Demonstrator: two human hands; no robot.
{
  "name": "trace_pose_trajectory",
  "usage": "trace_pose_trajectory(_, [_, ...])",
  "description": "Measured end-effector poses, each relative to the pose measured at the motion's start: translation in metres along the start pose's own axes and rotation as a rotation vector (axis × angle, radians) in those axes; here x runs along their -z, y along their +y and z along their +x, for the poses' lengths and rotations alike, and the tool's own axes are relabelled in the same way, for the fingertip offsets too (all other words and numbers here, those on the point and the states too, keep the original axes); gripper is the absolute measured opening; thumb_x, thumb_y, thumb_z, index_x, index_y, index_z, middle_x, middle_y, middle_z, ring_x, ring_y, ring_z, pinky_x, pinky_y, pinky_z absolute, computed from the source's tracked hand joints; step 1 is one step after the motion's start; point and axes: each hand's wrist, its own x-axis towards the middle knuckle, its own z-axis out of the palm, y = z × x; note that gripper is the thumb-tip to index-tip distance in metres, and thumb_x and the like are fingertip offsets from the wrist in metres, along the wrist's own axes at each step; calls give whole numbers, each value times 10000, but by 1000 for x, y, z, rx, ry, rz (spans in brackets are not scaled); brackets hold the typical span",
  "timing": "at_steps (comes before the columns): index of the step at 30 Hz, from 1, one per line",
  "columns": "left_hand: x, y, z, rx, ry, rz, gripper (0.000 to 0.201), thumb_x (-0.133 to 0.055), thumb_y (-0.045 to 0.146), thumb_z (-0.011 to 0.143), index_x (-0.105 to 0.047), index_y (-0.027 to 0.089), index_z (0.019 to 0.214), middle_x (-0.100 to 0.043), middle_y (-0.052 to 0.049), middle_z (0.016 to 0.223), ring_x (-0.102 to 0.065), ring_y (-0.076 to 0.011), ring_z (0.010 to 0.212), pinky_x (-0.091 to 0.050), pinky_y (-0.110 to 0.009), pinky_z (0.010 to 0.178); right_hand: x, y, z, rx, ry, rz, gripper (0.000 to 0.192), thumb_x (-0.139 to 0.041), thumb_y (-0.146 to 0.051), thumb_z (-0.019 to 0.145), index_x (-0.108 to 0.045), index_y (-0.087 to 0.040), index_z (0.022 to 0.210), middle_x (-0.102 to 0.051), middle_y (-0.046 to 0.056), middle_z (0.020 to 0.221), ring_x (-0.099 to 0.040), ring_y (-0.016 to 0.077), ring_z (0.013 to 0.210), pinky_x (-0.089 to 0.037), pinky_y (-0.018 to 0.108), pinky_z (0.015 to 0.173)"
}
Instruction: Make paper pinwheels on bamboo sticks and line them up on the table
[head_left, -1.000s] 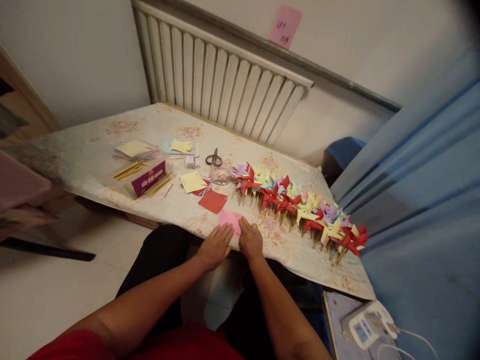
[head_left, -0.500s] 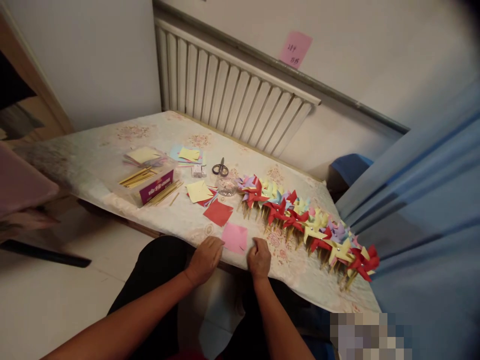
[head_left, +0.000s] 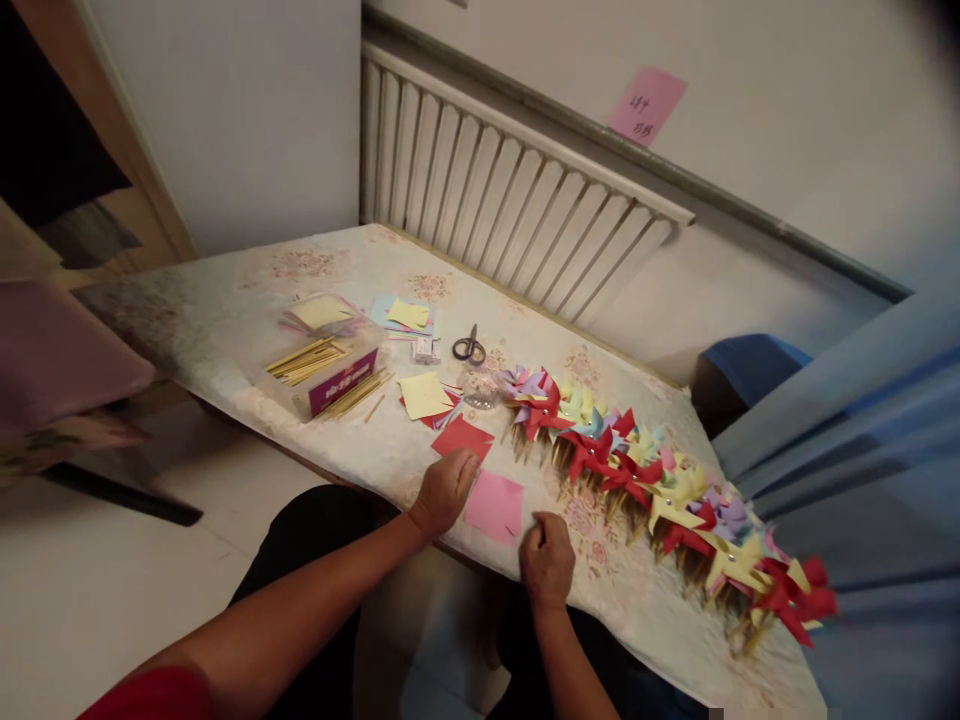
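My left hand (head_left: pixel 448 492) is closed with its fingers curled at the lower edge of a red paper square (head_left: pixel 460 437). Whether it grips the paper or only covers its edge I cannot tell. Right beside this hand lies a pink paper square (head_left: pixel 493 506) with slits cut at its corners, flat on the table. My right hand (head_left: pixel 548 560) rests as a loose fist at the table's front edge, just right of the pink square; its fingertips are hidden. Beyond the red square are a yellow paper square (head_left: pixel 424 396) on other colored sheets and a clear round dish (head_left: pixel 481 389).
Finished paper pinwheels (head_left: pixel 630 475) stand in a long row at the right. Scissors (head_left: pixel 469 346), a small white box (head_left: pixel 426 349), and a clear box of thin sticks (head_left: pixel 306 362) lie farther back on the flowered tablecloth (head_left: pixel 225 330). A radiator (head_left: pixel 510 190) lines the wall.
My left hand has moved up and forward from the pink square's left edge to the red square. My right hand stays beside the pink square. The view has shifted slightly.
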Motion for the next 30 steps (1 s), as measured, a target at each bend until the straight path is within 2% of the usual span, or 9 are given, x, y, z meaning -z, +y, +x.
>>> trace_pose_trajectory(10, [-5,-7,34,21,45,-105,311,-318,314,994,-482,217,749,-539,-5,647,-521,-152,623,-404,-297,633,0,2,-3,11,4,-6,208,-436,-136,878,-626,-160,958,-652,89,900,-628,213,867,-500,336,834])
trace_pose_trajectory(18, [-3,-24,51,35,77,-141,273,-347,266,973,-481,226,738,-566,-21,687,-542,-161,653,-427,-312,656,1,3,-3,1,-4,-14,197,-449,-164,879,-633,-179,947,-659,90,887,-633,226,851,-501,355,834])
trace_pose_trajectory(24, [3,-33,67,161,110,-261,260,-355,283,975,-557,208,828,-595,-4,682,-557,-147,633,-442,-287,643,2,1,-3,-30,-2,5,192,-466,-167,864,-640,-187,943,-667,99,894,-636,236,860,-503,380,850])
trace_pose_trajectory(30, [18,-40,83,262,199,-298,253,-385,301,958,-567,201,814,-588,13,678,-550,-132,617,-448,-261,654,5,-8,5,-167,-4,55,217,-457,-185,840,-669,-178,888,-681,95,880,-640,225,867,-497,357,845])
